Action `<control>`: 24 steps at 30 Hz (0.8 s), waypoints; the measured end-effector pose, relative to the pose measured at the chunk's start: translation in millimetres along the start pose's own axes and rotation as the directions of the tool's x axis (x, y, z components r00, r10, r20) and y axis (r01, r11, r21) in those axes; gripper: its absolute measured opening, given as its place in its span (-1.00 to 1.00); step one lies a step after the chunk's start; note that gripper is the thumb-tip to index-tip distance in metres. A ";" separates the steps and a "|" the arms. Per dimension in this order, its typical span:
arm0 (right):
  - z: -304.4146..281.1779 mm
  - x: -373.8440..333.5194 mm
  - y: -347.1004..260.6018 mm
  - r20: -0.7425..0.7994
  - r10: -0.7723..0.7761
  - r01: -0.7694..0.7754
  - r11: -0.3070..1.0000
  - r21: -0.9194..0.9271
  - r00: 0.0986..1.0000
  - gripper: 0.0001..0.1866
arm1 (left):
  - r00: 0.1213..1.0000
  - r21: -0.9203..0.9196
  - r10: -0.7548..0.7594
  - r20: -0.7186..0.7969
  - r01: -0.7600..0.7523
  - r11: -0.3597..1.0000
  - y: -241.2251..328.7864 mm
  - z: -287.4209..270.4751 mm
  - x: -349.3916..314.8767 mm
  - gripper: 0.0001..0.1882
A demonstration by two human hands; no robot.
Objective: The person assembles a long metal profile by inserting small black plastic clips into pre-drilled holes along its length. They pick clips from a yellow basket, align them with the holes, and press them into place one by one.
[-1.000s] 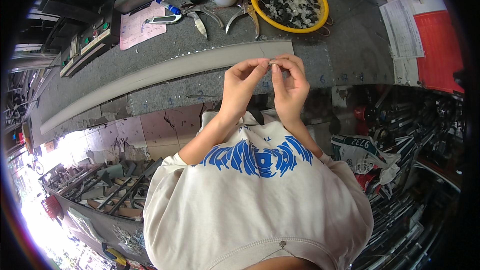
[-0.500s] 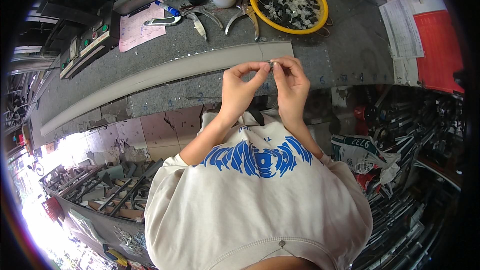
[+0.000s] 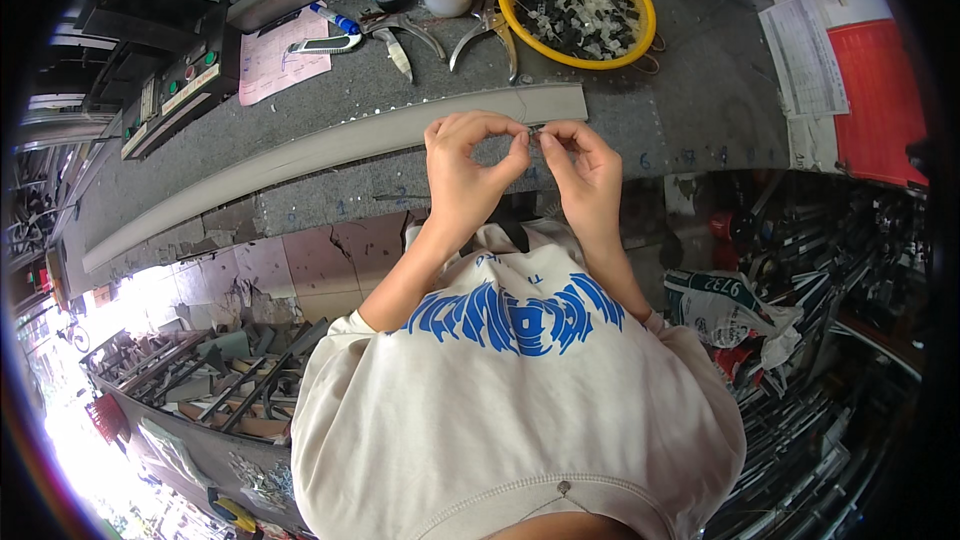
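one small dark piece (image 3: 534, 130), pinched between left hand (image 3: 465, 168) and right hand (image 3: 590, 180), above the near edge of the table (image 3: 700, 70). one long grey strip (image 3: 330, 145), near that edge. one yellow basket (image 3: 590, 64), far edge.

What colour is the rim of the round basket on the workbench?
The rim of the round basket is yellow, seen best in the head view.

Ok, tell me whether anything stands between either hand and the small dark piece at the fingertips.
Nothing visible does: the left hand and right hand are both right at the small dark piece; the long grey strip lies beyond, not between.
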State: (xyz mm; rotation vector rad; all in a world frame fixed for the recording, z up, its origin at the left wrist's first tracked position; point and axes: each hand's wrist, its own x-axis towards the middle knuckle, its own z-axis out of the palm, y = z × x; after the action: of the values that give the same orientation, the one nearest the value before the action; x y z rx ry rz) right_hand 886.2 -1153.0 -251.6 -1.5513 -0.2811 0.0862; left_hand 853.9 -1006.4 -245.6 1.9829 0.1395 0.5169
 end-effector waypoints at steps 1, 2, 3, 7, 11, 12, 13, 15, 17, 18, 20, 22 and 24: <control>-0.1 -0.5 -0.7 0.003 0.030 -0.031 0.999 0.035 1.000 -0.90 | 1.000 0.002 0.009 -0.002 -0.009 1.000 -0.7 0.1 -0.1 -0.91; -0.3 -1.0 -1.4 0.039 0.091 -0.096 0.986 0.136 0.995 -0.89 | 1.000 0.004 0.017 -0.005 -0.017 1.000 -1.3 0.5 -0.1 -0.91; -0.7 -1.4 -2.3 0.078 0.152 -0.167 0.957 0.238 0.985 -0.89 | 1.000 0.010 0.027 -0.013 -0.027 1.000 -1.8 1.1 -0.1 -0.90; -3.4 -1.1 -4.9 0.222 0.247 -0.320 0.857 0.405 0.943 -0.85 | 0.999 -0.132 -0.051 -0.002 0.050 0.990 -2.2 4.1 0.8 -0.86; -4.9 -1.0 -6.8 0.108 0.187 -0.212 0.922 0.323 0.976 -0.85 | 0.991 -0.298 -0.129 0.040 0.135 0.945 -0.7 2.1 1.8 -0.77; -4.8 -1.3 -7.1 0.083 0.171 -0.188 0.933 0.307 0.982 -0.85 | 0.991 -0.284 -0.126 0.046 0.134 0.949 -0.1 1.1 1.5 -0.74; -4.6 -1.6 -7.5 0.066 0.149 -0.162 0.940 0.300 0.987 -0.84 | 0.992 -0.329 -0.079 0.098 0.108 0.938 0.5 0.5 0.9 -0.73; -4.1 -2.1 -7.9 0.078 0.107 -0.121 0.972 0.200 0.991 -0.86 | 0.985 -0.397 0.014 0.170 0.056 0.916 1.3 -0.3 -0.6 -0.70; -3.9 -2.6 -8.5 0.093 0.057 -0.065 0.994 0.087 0.994 -0.88 | 0.978 -0.412 -0.060 0.200 0.139 0.901 0.8 -0.5 -1.1 -0.71; -4.2 -2.8 -8.8 0.096 0.031 -0.033 0.999 0.018 0.995 -0.89 | 0.971 -0.409 -0.095 0.220 0.180 0.895 0.1 -0.4 -0.9 -0.72; -5.3 -3.4 -10.1 0.097 -0.008 0.014 0.997 -0.071 0.995 -0.91 | 0.974 -0.381 -0.086 0.208 0.162 0.910 -1.2 -2.0 -1.4 -0.79; -6.9 -4.4 -11.9 0.095 -0.032 0.042 0.993 -0.109 0.995 -0.93 | 0.977 -0.351 -0.089 0.196 0.155 0.924 -2.5 -4.0 -1.7 -0.82; -9.5 -5.4 -14.4 0.117 -0.078 0.096 0.982 -0.162 0.990 -0.94 | 0.980 -0.323 -0.092 0.174 0.145 0.935 -3.3 -6.3 -2.2 -0.83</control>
State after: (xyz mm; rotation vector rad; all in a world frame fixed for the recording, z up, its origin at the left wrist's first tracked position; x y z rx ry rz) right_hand 881.4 -1163.8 -237.9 -1.7014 -0.4532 0.0816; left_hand 849.7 -1000.4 -246.8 1.6614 0.0678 0.2826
